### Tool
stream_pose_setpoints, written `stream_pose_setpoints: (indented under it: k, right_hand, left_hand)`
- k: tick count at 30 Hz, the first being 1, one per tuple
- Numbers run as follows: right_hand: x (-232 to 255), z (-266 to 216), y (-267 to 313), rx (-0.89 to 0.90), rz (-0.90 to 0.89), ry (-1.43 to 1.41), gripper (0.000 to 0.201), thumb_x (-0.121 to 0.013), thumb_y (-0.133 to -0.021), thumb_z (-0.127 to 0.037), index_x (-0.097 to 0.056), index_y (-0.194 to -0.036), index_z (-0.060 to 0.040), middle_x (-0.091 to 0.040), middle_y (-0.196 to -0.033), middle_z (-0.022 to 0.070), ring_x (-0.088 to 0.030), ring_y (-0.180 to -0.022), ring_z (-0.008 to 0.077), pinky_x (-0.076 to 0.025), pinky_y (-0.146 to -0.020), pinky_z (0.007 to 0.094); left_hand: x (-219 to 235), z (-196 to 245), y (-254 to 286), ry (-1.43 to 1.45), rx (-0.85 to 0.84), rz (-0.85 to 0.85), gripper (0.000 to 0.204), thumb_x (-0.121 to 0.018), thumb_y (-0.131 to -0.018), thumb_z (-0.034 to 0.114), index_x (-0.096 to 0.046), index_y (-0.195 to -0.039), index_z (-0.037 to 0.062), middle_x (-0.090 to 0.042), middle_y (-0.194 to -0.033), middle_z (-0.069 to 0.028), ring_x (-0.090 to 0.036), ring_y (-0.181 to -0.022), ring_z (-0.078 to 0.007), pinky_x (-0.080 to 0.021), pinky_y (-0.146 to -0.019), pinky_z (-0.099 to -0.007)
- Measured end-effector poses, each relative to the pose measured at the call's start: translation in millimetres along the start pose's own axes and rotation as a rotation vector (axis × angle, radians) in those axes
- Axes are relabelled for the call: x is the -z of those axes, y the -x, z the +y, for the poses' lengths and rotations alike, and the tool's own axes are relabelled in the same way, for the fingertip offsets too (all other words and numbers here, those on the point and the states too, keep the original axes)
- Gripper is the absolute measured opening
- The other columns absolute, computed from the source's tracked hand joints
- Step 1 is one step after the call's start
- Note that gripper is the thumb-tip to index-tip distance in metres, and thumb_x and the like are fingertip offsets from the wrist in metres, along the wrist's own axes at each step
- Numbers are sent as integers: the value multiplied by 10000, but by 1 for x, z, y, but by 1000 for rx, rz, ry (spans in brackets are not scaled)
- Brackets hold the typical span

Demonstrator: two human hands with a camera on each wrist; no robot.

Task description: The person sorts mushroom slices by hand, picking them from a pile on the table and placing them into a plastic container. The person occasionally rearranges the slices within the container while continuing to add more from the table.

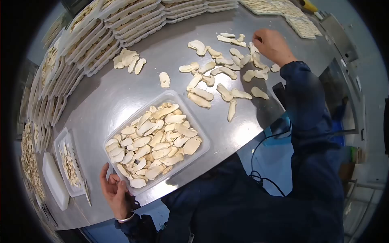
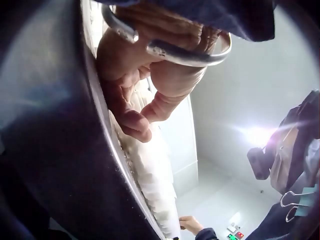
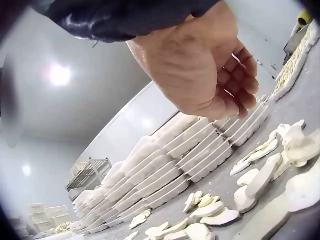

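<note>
A clear plastic tray (image 1: 206, 139) full of pale mushroom slices (image 1: 142, 141) sits at the table's near edge. By its lower left corner is my left hand (image 1: 115, 196), index finger extended and the others bent; the left wrist view shows this hand (image 2: 172, 80) at the table edge with nothing visible in its fingers. Over the far right of the loose slices (image 1: 201, 94) hovers my right hand (image 1: 273, 43). Its fingers (image 3: 245, 85) hang loosely curled in the right wrist view, with no slice visible in them.
Tall stacks of filled trays (image 1: 133, 24) line the table's far left side. A small cluster of slices (image 1: 129, 60) and a single slice (image 1: 164, 79) lie behind the tray. At left are a smaller tray (image 1: 65, 135), a white block (image 1: 54, 180) and a knife (image 1: 87, 192).
</note>
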State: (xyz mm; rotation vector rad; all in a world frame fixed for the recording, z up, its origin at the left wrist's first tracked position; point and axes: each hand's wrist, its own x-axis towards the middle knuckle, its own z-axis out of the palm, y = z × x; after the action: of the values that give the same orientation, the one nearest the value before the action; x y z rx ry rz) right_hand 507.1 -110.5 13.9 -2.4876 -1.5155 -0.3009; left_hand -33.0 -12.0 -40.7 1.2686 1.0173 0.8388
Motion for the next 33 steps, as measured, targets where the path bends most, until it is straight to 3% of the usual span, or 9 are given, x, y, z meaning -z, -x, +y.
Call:
stream_pose_setpoints:
  k: [7, 8, 12, 16, 18, 21, 24, 28, 33]
  right_hand:
    - [-21, -37, -21, 165, -76, -150, 228, -601, -826, -215, -644, -936, -20, -656, -865, 166, -619, -795, 339, -483, -715, 412]
    - [-26, -44, -27, 190, -110, -177, 320, -613, -814, -296, -638, -944, -4, -657, -878, 179, -618, -819, 350, -480, -728, 423]
    - [-40, -86, -42, 90, -209, -96, 442, -605, -781, -408, -636, -929, 7, -656, -880, 207, -620, -844, 368, -478, -746, 441]
    - [-44, -107, -48, 69, -270, -52, 401, -605, -781, -384, -631, -902, -3, -660, -844, 200, -627, -826, 364, -481, -740, 437]
    - [-50, -105, -53, 67, -299, -21, 385, -608, -779, -371, -628, -890, -2, -660, -826, 197, -631, -813, 364, -479, -733, 440]
    - [-67, -95, -54, 125, -156, -88, 317, -616, -776, -319, -628, -825, -6, -652, -761, 184, -628, -732, 350, -478, -684, 430]
    - [-64, -85, -56, 13, -220, -318, 276, -622, -787, -283, -641, -788, -8, -626, -671, 140, -612, -637, 265, -465, -619, 375]
    - [-53, -51, -76, -158, -248, -515, 369, -638, -767, -340, -717, -928, -18, -693, -843, 200, -652, -786, 351, -501, -767, 401]
    - [-51, -23, -69, -59, 13, -326, 297, -593, -800, -280, -701, -888, -18, -695, -885, 175, -648, -835, 370, -499, -760, 424]
  left_hand:
    - [2, 0, 0, 11, 4, -4, 654, -621, -824, -30, -334, -1412, -10, -512, -785, -16, -484, -534, -61, -399, -429, -185]
    - [0, 1, 1, 10, -1, 4, 654, -627, -824, -14, -338, -1411, -20, -512, -773, -9, -478, -549, -53, -386, -445, -178]
    - [-6, 2, 3, 9, -10, 25, 657, -641, -831, 22, -340, -1412, -38, -515, -756, 3, -472, -579, -40, -369, -483, -167]
    - [-4, -1, 2, 25, -8, 20, 659, -650, -844, 33, -331, -1417, -34, -520, -766, 1, -478, -582, -41, -382, -492, -170]
    - [-3, -1, 2, 34, -10, 16, 663, -655, -845, 34, -329, -1418, -31, -521, -771, 1, -477, -584, -40, -382, -492, -170]
    - [-1, -2, 2, 35, -11, 8, 668, -663, -844, 35, -328, -1419, -29, -522, -774, 2, -477, -587, -40, -383, -493, -171]
    - [0, -3, 1, 33, -13, -2, 672, -669, -844, 37, -329, -1419, -26, -523, -776, 3, -478, -592, -39, -386, -497, -173]
    - [-2, -1, 2, 36, 0, 3, 672, -671, -842, 39, -333, -1419, -21, -523, -777, 5, -475, -598, -38, -381, -502, -170]
    - [-3, -1, 2, 20, -6, 20, 659, -644, -836, 19, -337, -1417, -23, -522, -775, 4, -471, -597, -37, -379, -503, -169]
